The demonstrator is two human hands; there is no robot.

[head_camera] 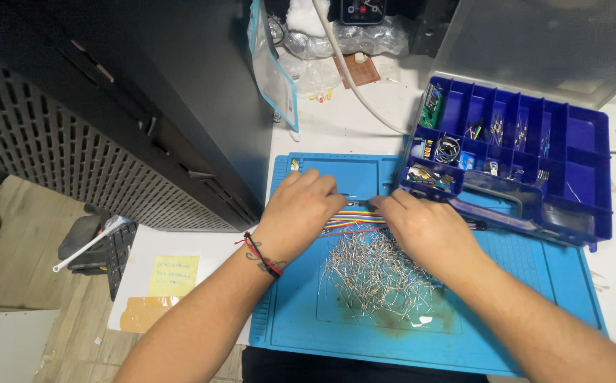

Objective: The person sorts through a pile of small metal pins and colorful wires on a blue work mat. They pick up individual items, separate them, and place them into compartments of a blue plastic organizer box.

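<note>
Blue silicone covers the near part of the bench as a work mat (506, 333), scorched brown in its shallow middle tray, and on that tray lies a loose heap of thin bare wire leads (375, 273), unsorted and spread wide. Just beyond the heap both hands meet over a flat rainbow-coloured ribbon of jumper wires (354, 221), which rests on the mat between them. The left hand (301, 209), with a red and black cord at the wrist, is curled down with its fingertips pinching the ribbon's left end; the right hand (421, 227) is closed likewise on the right end, and the strands between them appear partly fanned apart. Judging by this, the ribbon is in hand and only begun, while the heap lies untouched. Farther back, touching the mat's far right corner, stands an open blue compartment box (581, 152) of small electronic parts, its clear lid raised. A small brown perforated circuit board (360, 69) lies at the far edge.
</note>
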